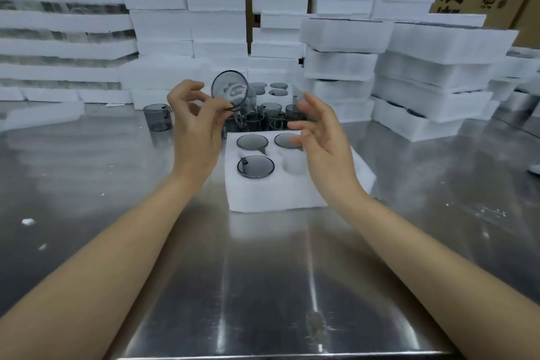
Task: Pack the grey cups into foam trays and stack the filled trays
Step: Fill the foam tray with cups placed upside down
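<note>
On the steel bench, nearest the person, sits a foam tray with four pockets. Three already hold grey cups, and the empty pocket is the near right one. It lies just below and inside the right hand, which hovers over the tray's right side with fingers spread and slack, palm turned inward, holding nothing.

The left hand is raised beyond the tray's far left corner. Its thumb and forefinger pinch the held cup at its lower edge, near what looks like the handle. That cup is tipped on its side with its mouth facing the person, so its axis runs roughly level rather than upright.

From the left hand the empty pocket is down, to the right and nearer the body. My reading is that the cup must be turned mouth-up and carried across the filled pockets, and the right hand is nearer to receive or guide it.

Beyond both hands stand loose cups, then stacked foam trays
</note>
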